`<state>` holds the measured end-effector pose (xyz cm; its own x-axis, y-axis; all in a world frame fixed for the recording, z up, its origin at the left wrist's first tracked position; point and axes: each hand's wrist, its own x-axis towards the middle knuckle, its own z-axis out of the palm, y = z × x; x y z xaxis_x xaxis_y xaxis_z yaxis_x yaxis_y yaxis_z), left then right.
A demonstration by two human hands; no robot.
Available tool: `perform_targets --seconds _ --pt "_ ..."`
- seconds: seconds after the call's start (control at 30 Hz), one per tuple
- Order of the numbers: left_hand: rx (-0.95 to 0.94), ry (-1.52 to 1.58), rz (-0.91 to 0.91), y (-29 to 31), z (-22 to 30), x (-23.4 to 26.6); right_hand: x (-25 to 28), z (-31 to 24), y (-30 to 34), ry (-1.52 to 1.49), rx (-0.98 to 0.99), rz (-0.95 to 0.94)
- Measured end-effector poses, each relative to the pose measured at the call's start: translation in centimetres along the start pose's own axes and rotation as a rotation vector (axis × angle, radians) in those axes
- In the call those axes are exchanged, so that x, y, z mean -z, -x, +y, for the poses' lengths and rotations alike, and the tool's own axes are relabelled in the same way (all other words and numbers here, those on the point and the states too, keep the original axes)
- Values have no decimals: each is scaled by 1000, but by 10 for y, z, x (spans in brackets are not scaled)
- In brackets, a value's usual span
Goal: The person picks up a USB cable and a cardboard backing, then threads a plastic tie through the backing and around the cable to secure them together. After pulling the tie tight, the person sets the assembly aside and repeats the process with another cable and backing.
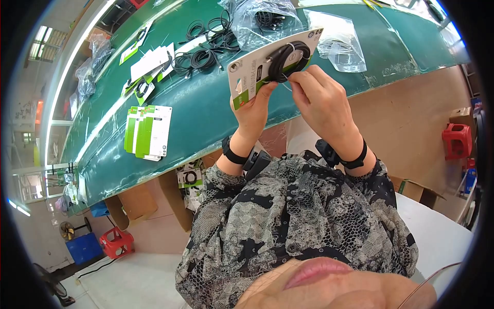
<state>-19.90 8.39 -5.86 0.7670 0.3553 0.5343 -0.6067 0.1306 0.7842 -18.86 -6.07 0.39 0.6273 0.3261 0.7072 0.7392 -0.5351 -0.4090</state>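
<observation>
My left hand (250,114) grips the lower edge of a white and green packaging card (250,65), tilted above the table edge. A coiled black cable (280,63) sits against the card's printed face, with pale ties around the coil. Close beside the coil, my right hand (325,100) is closed in a pinch at its lower right edge. A thin pale tie (284,86) runs from the coil by those fingertips; its end is hidden. Both wrists wear black straps with small boxes.
On the green table (200,113) lie a stack of cards (148,133), loose black cables (204,59), carded cables (141,90) and a clear bag of cables (265,23). Another clear bag (342,44) lies farther right. Red stools (116,242) and cardboard boxes (138,202) stand below.
</observation>
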Motion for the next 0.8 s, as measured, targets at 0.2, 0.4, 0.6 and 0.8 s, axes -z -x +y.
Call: perform_targets --seconds 0.2,0.4,0.6,0.8 --pt "20 -43 -27 3 -4 4 3 3 -2 -71 -29 -55" --pt "108 93 -43 5 -7 8 5 4 -4 -51 -30 -81" --pt "105 59 -57 4 -11 10 5 7 -7 -15 -44 -107" --pt "85 79 -71 2 -10 11 6 7 -7 -4 -48 -120"
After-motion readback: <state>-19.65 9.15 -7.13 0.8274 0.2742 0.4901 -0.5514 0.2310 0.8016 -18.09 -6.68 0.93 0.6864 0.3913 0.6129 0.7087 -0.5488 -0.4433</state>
